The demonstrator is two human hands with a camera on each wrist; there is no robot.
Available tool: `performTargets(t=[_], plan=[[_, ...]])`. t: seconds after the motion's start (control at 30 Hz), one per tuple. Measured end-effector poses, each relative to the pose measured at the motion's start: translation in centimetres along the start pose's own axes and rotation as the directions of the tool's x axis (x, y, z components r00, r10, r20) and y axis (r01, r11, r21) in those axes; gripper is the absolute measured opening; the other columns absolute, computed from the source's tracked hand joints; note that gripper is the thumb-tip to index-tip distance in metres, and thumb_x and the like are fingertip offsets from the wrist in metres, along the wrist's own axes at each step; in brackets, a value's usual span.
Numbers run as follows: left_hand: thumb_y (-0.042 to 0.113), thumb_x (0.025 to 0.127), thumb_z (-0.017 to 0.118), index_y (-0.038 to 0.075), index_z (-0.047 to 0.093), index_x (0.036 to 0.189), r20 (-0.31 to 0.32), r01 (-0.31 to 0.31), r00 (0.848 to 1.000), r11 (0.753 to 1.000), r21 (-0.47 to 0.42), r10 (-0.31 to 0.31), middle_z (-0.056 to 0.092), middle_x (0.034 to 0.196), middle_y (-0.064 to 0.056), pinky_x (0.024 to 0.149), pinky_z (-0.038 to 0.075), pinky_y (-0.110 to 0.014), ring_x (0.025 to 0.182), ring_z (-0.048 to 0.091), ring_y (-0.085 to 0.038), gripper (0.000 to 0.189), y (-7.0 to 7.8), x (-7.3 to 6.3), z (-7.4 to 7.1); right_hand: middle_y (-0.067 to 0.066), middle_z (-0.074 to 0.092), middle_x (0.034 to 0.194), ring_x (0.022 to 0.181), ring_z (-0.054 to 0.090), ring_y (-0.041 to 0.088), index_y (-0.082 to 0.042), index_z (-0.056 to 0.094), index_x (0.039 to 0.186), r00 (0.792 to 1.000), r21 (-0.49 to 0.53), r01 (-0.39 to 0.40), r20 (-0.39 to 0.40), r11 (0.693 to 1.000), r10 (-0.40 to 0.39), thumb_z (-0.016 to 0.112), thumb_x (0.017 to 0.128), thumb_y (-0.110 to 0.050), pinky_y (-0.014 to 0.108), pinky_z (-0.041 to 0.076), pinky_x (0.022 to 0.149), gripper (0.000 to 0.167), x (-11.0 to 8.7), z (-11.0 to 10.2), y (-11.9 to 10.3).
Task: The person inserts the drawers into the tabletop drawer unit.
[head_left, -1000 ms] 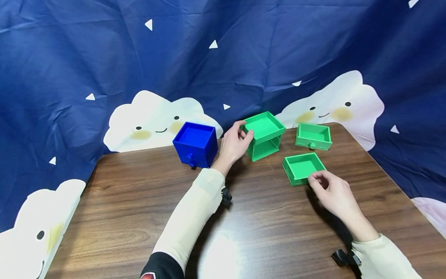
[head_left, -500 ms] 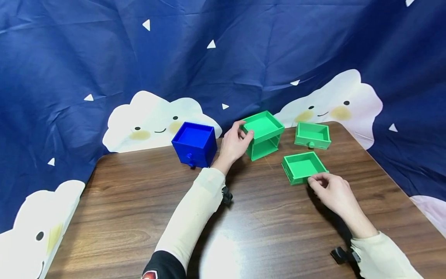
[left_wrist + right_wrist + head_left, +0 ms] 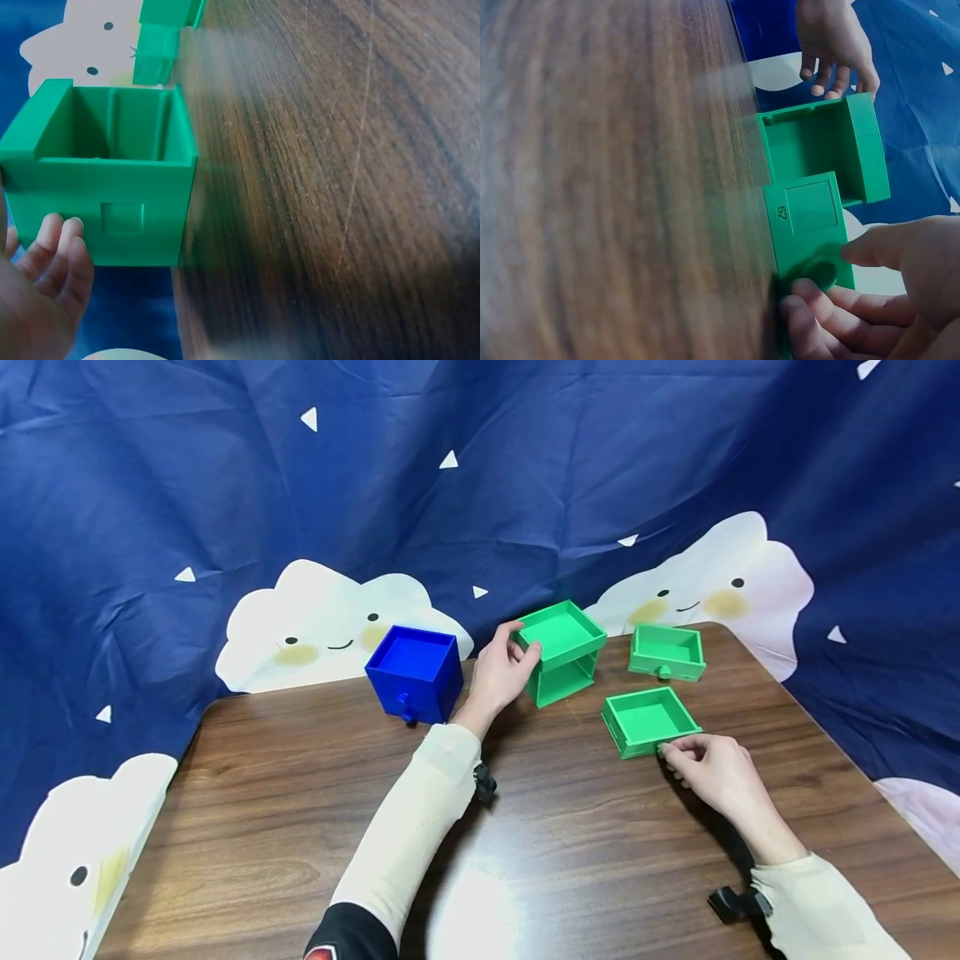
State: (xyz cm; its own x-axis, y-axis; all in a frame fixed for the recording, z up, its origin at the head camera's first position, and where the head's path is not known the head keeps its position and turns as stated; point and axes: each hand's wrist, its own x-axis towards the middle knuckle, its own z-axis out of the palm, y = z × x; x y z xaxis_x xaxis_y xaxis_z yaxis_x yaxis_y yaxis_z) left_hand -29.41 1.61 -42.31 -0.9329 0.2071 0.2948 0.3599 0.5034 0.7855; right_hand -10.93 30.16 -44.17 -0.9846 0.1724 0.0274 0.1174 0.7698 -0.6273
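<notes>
A green drawer cabinet [image 3: 564, 639] with a tray-like top and a hollow front stands at the back of the table. My left hand [image 3: 501, 675] rests its fingers against the cabinet's left side; in the left wrist view, the fingertips [image 3: 75, 223] lie beside a square recess. A shallow green drawer [image 3: 649, 718] sits in front and to the right of the cabinet. My right hand [image 3: 711, 768] is at its front, thumb and fingers around the round knob [image 3: 819, 274]. The number 62 marks that front. Behind it sits a second green drawer [image 3: 666, 647] with its knob facing forward.
To the left of the cabinet stands a blue drawer box [image 3: 414, 672] with a knob. The brown wooden table [image 3: 300, 810] extends in front. A blue curtain [image 3: 375, 477] with white clouds hangs right behind the table's back edge.
The right hand's fingers have shifted slightly at the drawer's front, and the green knob now shows at the fingertips. Left hand, cabinet and drawers keep their places; the view has shifted a little.
</notes>
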Motion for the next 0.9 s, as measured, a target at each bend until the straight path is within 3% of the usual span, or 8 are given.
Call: performTargets(t=[0.4,0.47,0.57,0.63,0.73,0.9], plan=[[0.041,0.104,0.063,0.019,0.058,0.147,0.0,0.0,1.0,1.0,-0.013,0.0,0.065,0.091,0.001,0.079,0.049,-0.029,0.082,0.061,-0.014,0.048,-0.1,-0.1,0.0,0.004,0.078,0.074,0.063,0.069,0.011,0.004,0.081,0.099,0.999,-0.006,-0.001,0.036,1.0,0.001,0.069,0.105,-0.033,0.028,0.05,0.061,0.039,0.6,0.3,0.6],[0.041,0.104,0.063,0.019,0.057,0.147,0.002,0.0,1.0,1.0,-0.012,0.0,0.065,0.091,0.001,0.079,0.049,-0.028,0.081,0.061,-0.014,0.049,-0.1,-0.1,0.1,0.005,0.079,0.076,0.062,0.07,0.011,0.005,0.08,0.101,0.999,0.028,-0.006,0.046,1.0,0.005,0.069,0.105,-0.031,0.026,0.053,0.06,0.038,0.6,0.4,0.5],[0.041,0.104,0.062,0.019,0.057,0.147,0.005,-0.001,1.0,1.0,-0.011,0.001,0.065,0.092,0.001,0.079,0.049,-0.028,0.081,0.061,-0.014,0.049,-0.1,-0.1,0.1,0.01,0.08,0.079,0.061,0.073,0.009,0.013,0.076,0.105,0.996,0.164,-0.046,0.078,0.985,0.034,0.068,0.105,-0.022,0.025,0.06,0.061,0.036,0.7,0.6,0.5],[0.041,0.104,0.062,0.018,0.057,0.148,0.006,-0.004,1.0,1.0,-0.011,0.004,0.066,0.092,0.001,0.079,0.05,-0.028,0.081,0.061,-0.014,0.05,-0.1,-0.1,0.0,0.013,0.081,0.081,0.062,0.075,0.007,0.019,0.071,0.109,0.993,0.28,-0.089,0.101,0.956,0.063,0.068,0.105,-0.015,0.026,0.063,0.062,0.035,0.8,0.7,0.5],[0.042,0.104,0.063,0.018,0.057,0.148,0.01,-0.006,1.0,1.0,-0.011,0.006,0.066,0.091,0.001,0.08,0.05,-0.029,0.082,0.061,-0.014,0.05,-0.1,0.0,-0.1,0.013,0.081,0.082,0.065,0.076,0.006,0.025,0.064,0.114,0.986,0.438,-0.151,0.135,0.886,0.102,0.065,0.105,-0.006,0.028,0.065,0.067,0.032,1.0,0.8,0.5],[0.042,0.105,0.062,0.018,0.056,0.148,0.016,-0.005,1.0,1.0,-0.007,0.005,0.066,0.092,0.001,0.081,0.051,-0.03,0.082,0.062,-0.014,0.05,-0.1,0.0,-0.1,0.006,0.08,0.082,0.073,0.078,0.006,0.022,0.063,0.112,0.97,0.58,-0.236,0.189,0.78,0.153,0.062,0.105,-0.001,0.029,0.065,0.074,0.024,1.3,0.7,0.6]])
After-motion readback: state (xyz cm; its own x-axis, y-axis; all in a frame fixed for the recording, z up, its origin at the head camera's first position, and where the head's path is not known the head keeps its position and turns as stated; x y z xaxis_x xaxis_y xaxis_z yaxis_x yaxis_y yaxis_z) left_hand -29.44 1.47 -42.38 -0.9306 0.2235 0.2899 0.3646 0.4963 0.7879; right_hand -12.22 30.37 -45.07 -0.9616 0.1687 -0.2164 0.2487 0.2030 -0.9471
